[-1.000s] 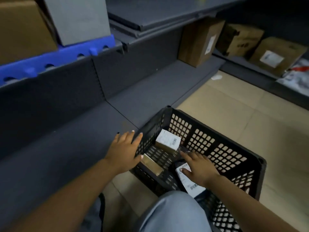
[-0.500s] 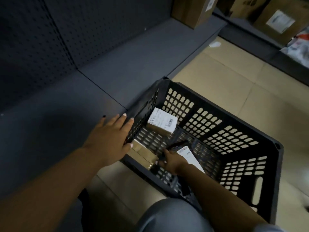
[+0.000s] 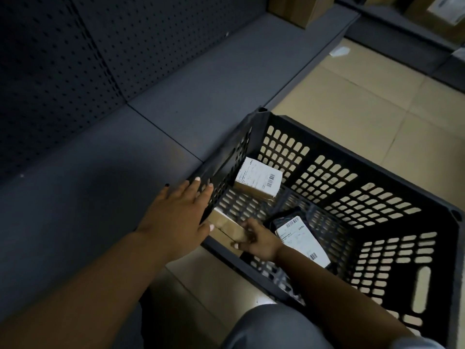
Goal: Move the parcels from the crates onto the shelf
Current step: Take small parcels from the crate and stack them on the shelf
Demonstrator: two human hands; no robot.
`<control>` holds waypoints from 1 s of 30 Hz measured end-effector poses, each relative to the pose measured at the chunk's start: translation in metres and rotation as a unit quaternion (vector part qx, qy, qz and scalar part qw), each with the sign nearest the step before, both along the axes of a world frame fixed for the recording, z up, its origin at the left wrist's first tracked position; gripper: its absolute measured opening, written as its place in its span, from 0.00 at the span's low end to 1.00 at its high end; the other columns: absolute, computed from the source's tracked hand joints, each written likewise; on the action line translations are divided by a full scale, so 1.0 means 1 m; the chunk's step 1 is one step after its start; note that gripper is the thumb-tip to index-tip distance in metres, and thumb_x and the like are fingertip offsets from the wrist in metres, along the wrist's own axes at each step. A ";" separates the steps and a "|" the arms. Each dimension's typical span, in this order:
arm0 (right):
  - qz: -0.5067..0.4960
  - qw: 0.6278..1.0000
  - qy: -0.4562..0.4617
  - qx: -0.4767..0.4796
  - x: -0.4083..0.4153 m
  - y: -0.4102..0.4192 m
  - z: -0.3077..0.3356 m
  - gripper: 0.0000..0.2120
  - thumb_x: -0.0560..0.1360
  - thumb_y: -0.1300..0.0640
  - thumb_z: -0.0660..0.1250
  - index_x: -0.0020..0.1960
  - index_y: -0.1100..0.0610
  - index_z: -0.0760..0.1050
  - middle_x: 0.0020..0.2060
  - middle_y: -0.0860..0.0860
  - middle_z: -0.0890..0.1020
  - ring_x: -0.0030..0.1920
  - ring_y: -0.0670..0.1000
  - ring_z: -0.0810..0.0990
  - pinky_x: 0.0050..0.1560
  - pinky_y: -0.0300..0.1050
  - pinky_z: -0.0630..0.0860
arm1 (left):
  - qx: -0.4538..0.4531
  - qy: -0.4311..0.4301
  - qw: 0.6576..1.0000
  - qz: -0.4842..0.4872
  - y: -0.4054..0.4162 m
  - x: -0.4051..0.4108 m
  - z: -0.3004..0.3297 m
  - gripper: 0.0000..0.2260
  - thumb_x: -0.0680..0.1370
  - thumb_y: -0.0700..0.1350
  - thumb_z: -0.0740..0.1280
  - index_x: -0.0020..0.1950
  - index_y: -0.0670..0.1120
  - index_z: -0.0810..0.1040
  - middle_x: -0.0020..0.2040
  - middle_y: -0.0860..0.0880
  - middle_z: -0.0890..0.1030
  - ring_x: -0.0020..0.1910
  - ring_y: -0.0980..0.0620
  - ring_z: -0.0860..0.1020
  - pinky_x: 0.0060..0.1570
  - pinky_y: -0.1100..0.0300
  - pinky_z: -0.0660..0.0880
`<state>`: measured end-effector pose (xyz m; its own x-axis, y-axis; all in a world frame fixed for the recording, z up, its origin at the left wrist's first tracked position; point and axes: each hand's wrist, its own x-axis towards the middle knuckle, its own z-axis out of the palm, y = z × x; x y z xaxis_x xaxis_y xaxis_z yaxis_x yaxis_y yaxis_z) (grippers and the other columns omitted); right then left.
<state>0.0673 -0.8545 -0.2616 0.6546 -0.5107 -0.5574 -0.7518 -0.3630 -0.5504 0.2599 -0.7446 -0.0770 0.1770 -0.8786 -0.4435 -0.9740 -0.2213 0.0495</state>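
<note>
The grey shelf (image 3: 191,79) ran along the left, its low deck bare beside the black crate (image 3: 377,157) that stood on the floor against its edge. Three parcels lay in the crate: a white-labelled box (image 3: 258,180) at the far corner, a dark bag with a long label (image 3: 302,238) to the right, and a plain brown box (image 3: 227,226) against the near wall. The left hand (image 3: 181,212) lay flat and spread over the crate's left rim, fingers straight. The right hand (image 3: 256,240) reached down inside, fingers curled round the end of the brown box.

The grip looked slight, only on one end, so the box could tip or slip as it was lifted, or catch the rim under the left hand. The crate might also slide if it were pushed sideways.

The brown box's left end was hidden behind the left hand, and dim light left the labels unreadable. Cartons at the top edge were cut off.
</note>
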 end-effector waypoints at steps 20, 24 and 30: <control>-0.148 0.967 -0.096 0.181 0.012 0.015 -0.020 0.32 0.59 0.36 0.77 0.60 0.35 0.71 0.60 0.55 0.76 0.57 0.53 0.79 0.62 0.53 0.75 | 0.079 0.010 0.997 -0.008 -0.001 -0.009 -0.001 0.39 0.79 0.63 0.56 0.78 0.49 0.36 0.78 0.47 0.38 0.76 0.47 0.35 0.74 0.50 0.47; -0.130 0.973 -0.132 0.135 0.007 0.014 -0.008 0.28 0.65 0.48 0.77 0.60 0.31 0.70 0.60 0.52 0.70 0.62 0.54 0.74 0.67 0.50 0.69 | 0.101 0.029 0.994 0.006 0.001 -0.012 -0.004 0.39 0.79 0.63 0.56 0.77 0.49 0.35 0.78 0.48 0.36 0.74 0.47 0.30 0.73 0.48 0.46; 0.058 0.995 -0.047 -0.069 -0.005 0.018 0.002 0.43 0.70 0.44 0.70 0.76 0.36 0.48 0.69 0.52 0.64 0.67 0.55 0.60 0.67 0.56 0.62 | 0.110 0.040 0.993 0.011 0.001 -0.009 -0.005 0.40 0.78 0.63 0.57 0.77 0.49 0.35 0.77 0.49 0.34 0.73 0.48 0.28 0.73 0.50 0.44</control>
<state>0.0628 -0.8367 -0.2596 0.7598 -0.4964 -0.4198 -0.6476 -0.5218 -0.5553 0.2508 -0.7436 -0.0824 0.1514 -0.7549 -0.6382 -0.9636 -0.2567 0.0750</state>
